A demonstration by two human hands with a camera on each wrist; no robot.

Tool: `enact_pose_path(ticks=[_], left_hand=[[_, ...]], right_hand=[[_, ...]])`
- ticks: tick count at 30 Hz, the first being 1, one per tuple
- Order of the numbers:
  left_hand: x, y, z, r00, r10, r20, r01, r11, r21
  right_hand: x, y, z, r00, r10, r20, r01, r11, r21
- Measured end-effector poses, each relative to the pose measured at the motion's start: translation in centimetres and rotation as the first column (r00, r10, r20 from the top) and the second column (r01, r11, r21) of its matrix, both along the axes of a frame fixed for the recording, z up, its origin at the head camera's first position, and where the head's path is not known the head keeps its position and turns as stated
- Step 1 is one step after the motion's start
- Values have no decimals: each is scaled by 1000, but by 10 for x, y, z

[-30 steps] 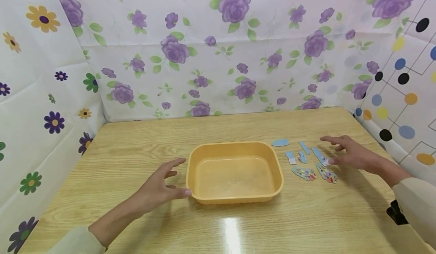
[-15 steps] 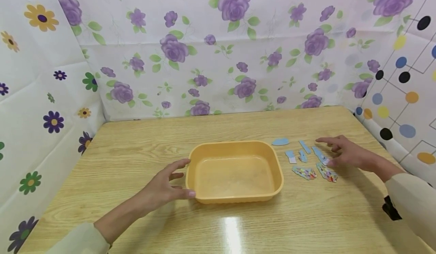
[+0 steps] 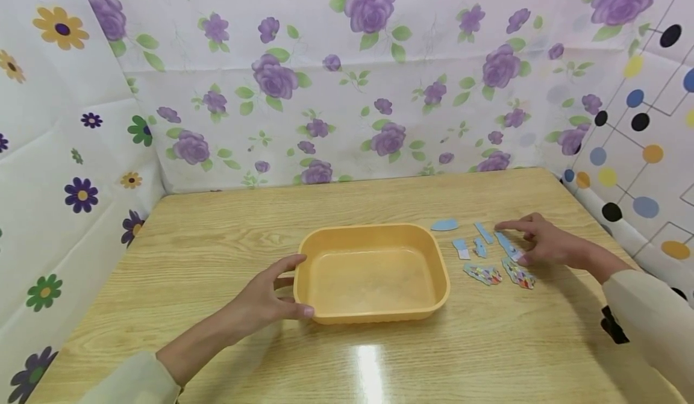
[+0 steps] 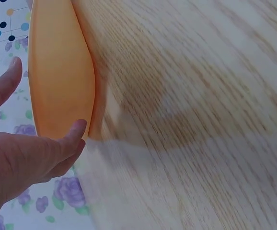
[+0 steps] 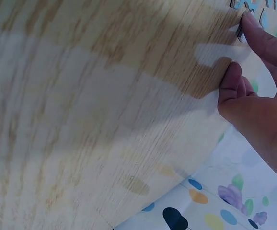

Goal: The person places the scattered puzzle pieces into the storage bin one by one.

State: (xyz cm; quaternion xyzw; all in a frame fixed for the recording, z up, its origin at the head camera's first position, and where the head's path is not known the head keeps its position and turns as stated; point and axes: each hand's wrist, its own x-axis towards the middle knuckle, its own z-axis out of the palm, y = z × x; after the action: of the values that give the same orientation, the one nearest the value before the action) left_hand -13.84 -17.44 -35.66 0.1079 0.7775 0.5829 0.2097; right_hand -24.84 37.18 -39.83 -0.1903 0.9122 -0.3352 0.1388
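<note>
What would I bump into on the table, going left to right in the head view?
Left hand, orange rectangular plastic tub, small flat blue-and-white rectangular piece, small flat blue irregular piece, right hand.

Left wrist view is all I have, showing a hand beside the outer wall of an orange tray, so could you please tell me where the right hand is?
Observer: In the head view, the right hand is at the small flat pieces lying to the right of the orange tray.
Operator: Thank you. Which piece is its thumb nearest?
Observer: Its thumb is at the white end of a long blue piece; I cannot tell whether they touch.
Operator: And are any of the pieces patterned in many colours?
Observer: Yes, the two patterned pieces lowest in the head view have multicoloured patches.
</note>
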Motion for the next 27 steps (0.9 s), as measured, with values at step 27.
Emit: enact_pose_path(ticks=[27], left_hand=[[2,5,-8,999,52,11,-52,999,2]], right_hand=[[7,3,-6,999,-45,-23,45,999,-13]])
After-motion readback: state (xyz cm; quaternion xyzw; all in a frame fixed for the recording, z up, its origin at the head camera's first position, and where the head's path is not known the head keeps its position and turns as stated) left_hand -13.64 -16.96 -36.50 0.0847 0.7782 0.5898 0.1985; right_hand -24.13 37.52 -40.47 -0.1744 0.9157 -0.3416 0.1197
